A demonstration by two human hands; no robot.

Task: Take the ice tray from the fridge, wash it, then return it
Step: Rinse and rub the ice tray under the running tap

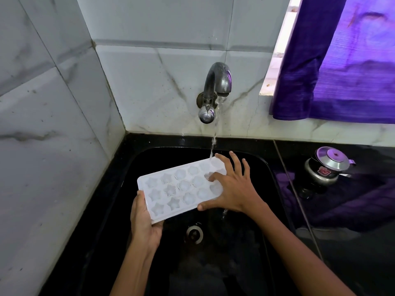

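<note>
I see the white plastic ice tray with star and round moulds (181, 186) held over the black sink (265, 167). My left hand (143, 223) grips its near corner; my right hand (230, 184) lies spread on its far end, index fingertip in a mould. Water from the curved metal tap (215, 82) lands just beyond my right fingers.

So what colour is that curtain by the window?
Purple curtain, clearest in the head view.

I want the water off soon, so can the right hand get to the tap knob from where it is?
Probably yes. The right hand lies spread on the ice tray, directly below the tap knob, with only the falling water between them. The left hand grips the tray's near end and could hold it alone.
</note>
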